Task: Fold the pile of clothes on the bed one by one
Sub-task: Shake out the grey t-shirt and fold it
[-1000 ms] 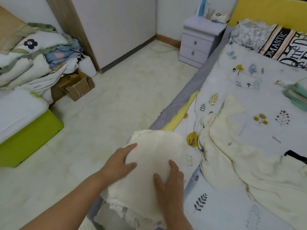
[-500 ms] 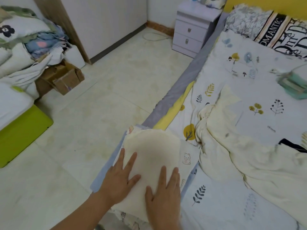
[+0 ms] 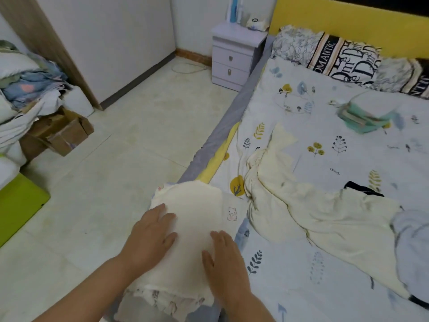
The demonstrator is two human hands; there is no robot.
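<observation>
Garment (image 3: 197, 231), cream, folded, lower centre of frame: soft, light, limp; best lifted from beneath both side edges. Left hand (image 3: 148, 238), right hand (image 3: 226, 259): grip wide, palms pressing flat.

Left hand (image 3: 149, 238) slid from the upper edge of the cream folded garment (image 3: 195, 219) down onto its left side, right hand (image 3: 224, 259) shifted slightly right, both flattened, garment lowered onto bed edge

Pale tiled floor (image 3: 130, 163), white walls (image 3: 111, 43) with a wooden door frame (image 3: 46, 43). Lilac two-drawer nightstand (image 3: 234, 59) in the corner beside the yellow headboard (image 3: 348, 26). Cardboard box (image 3: 62, 133) and lime-green storage bin (image 3: 18, 205) at left.
</observation>
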